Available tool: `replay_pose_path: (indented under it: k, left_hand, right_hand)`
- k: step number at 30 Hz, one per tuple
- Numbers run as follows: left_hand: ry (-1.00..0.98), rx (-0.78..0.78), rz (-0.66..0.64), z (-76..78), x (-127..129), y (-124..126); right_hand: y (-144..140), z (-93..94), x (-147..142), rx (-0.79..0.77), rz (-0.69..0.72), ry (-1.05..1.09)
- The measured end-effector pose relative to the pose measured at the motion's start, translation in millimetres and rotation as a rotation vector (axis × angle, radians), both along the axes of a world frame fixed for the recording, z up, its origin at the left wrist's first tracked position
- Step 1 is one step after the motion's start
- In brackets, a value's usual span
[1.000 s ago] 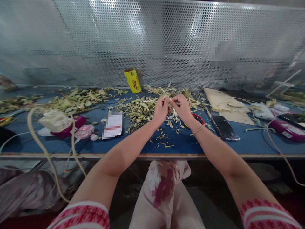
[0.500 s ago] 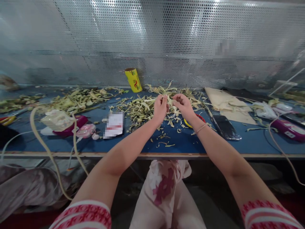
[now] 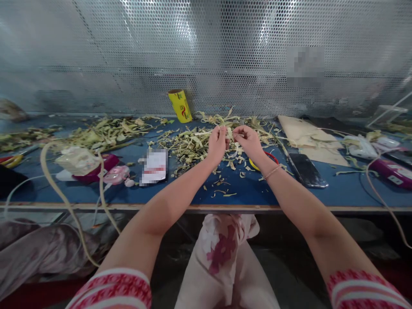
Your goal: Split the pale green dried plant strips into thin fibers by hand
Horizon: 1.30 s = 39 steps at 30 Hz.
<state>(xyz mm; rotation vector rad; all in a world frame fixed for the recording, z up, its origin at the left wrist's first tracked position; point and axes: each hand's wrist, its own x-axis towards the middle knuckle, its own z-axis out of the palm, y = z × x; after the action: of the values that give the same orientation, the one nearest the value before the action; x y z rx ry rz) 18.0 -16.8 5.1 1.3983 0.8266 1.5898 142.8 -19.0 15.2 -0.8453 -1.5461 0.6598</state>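
Note:
My left hand (image 3: 216, 145) and my right hand (image 3: 249, 141) are raised together over a pile of pale green plant shreds (image 3: 193, 143) on the blue table (image 3: 257, 193). Both pinch a small pale strip (image 3: 230, 134) between their fingertips, one hand at each end. A thin bracelet sits on my right wrist. A red and yellow ring-shaped object (image 3: 268, 158) lies on the table just behind my right wrist, partly hidden.
A yellow roll (image 3: 180, 106) stands at the perforated metal wall. A black phone (image 3: 305, 169) and cardboard sheets (image 3: 309, 137) lie to the right, a card (image 3: 153, 166), pink items (image 3: 106, 165) and cables (image 3: 64, 189) to the left. More shreds (image 3: 103, 133) spread left.
My hands have lifted slightly and drawn a little apart while they keep hold of the strip. The view has shifted slightly.

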Motion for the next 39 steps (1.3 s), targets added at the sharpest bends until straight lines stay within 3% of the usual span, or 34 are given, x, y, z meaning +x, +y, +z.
replay_pose_path:
  k: [6,15,22,32,39]
  left_hand:
    - [-0.062,-0.05,-0.042,2.4,2,2]
    - [-0.077,-0.007,0.034,0.6,-2,7]
    - [-0.078,0.012,0.052,0.2,-5,8]
    - [-0.003,0.056,0.008,-0.3,-3,4]
    - [0.141,0.054,-0.007,-3.8,-2,7]
  right_hand:
    - [5,-2.5,4,-0.076,-0.003,0.149]
    - [8,-8.2,0,-0.156,0.14,0.269]
    - [2,-2.7,0,-0.201,0.128,0.327]
    - [-3,1.4,-5,-0.303,0.17,0.392]
    - [-4,2.6,-4,-0.323,0.094,0.378]
